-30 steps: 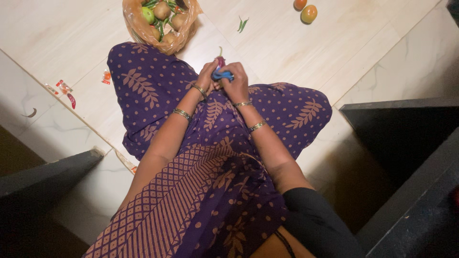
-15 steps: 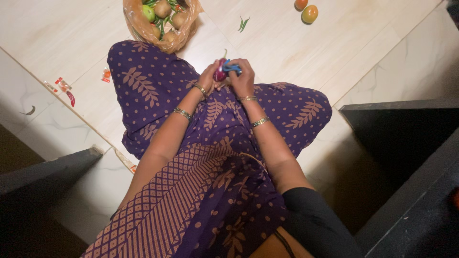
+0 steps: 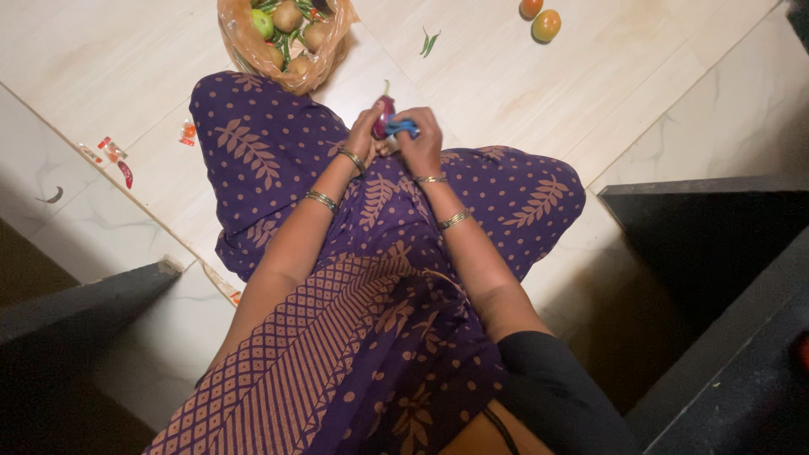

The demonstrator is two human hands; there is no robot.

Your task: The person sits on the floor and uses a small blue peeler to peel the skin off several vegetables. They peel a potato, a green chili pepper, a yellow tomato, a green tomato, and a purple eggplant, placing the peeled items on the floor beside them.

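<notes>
Gripping a small purple brinjal (image 3: 384, 116) upright, stem up, over the lap, the left hand (image 3: 365, 135) steadies it while the right hand (image 3: 419, 139) clamps what seems a blue peeler (image 3: 402, 128) against its side.

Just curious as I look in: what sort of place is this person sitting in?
Probably a home kitchen floor: pale floor tiles, a plastic bag of vegetables, two loose tomatoes, and dark counter edges. The left hand holds a small purple eggplant.
</notes>
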